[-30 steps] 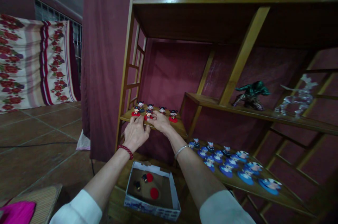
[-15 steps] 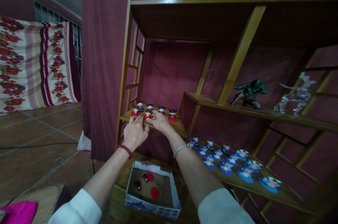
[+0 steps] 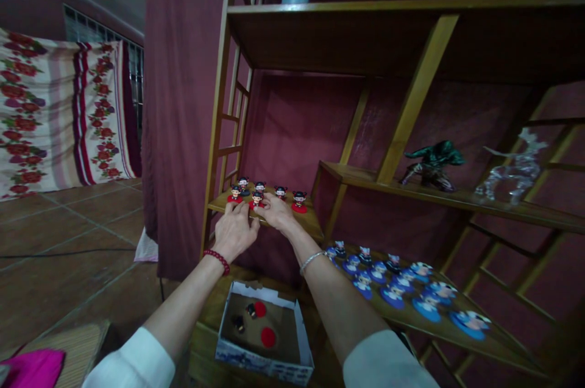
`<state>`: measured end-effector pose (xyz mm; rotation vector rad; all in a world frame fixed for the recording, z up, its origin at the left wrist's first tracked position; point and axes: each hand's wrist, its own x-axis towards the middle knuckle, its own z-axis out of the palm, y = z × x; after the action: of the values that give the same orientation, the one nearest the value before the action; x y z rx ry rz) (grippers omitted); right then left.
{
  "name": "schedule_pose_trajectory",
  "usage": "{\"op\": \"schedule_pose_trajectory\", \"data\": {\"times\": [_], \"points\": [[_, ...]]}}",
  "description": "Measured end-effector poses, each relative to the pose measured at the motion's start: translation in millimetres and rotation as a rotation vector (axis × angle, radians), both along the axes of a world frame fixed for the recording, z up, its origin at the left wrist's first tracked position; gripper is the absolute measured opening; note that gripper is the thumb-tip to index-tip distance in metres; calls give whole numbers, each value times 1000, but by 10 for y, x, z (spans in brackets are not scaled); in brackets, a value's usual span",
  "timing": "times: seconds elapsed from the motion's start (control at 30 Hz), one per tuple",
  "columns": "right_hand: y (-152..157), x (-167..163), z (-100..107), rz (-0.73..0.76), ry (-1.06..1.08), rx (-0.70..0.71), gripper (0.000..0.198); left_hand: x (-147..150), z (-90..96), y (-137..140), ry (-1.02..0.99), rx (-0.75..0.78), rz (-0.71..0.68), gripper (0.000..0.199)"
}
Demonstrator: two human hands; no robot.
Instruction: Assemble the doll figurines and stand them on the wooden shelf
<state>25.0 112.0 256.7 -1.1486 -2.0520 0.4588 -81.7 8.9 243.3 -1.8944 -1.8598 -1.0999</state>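
Several small black-haired figurines stand on round bases on the upper left shelf [image 3: 309, 226]. At its front, a figurine on a red base [image 3: 256, 198] is between the thumb and fingers of my right hand [image 3: 277, 215]. My left hand [image 3: 234, 231] lies at the shelf's front edge, fingers stretched forward and thumb apart, with nothing visible in it. Close beyond its fingertips stands another red-based figurine [image 3: 235, 194]. Below my hands, an open cardboard box [image 3: 265, 363] contains two red discs [image 3: 267, 337] and two small dark-haired figurine pieces [image 3: 238, 322].
On the lower right shelf [image 3: 498, 345] stand several blue-based figurines [image 3: 427, 306]. A green dark statuette [image 3: 434, 165] and a clear animal figure [image 3: 514, 169] occupy the middle shelf. The lattice side frame [image 3: 219, 150] rises at left, beside a maroon curtain [image 3: 183, 120].
Both hands stay in nearly the same place at the front figurine. The whole view has shifted very slightly; nothing else visibly differs.
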Motion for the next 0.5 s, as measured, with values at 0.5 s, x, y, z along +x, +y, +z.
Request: {"op": "schedule_pose_trajectory", "data": {"times": [0.5], "points": [[67, 7, -49, -29, 51, -20, 47, -7, -23, -12, 35, 8, -1, 42]]}}
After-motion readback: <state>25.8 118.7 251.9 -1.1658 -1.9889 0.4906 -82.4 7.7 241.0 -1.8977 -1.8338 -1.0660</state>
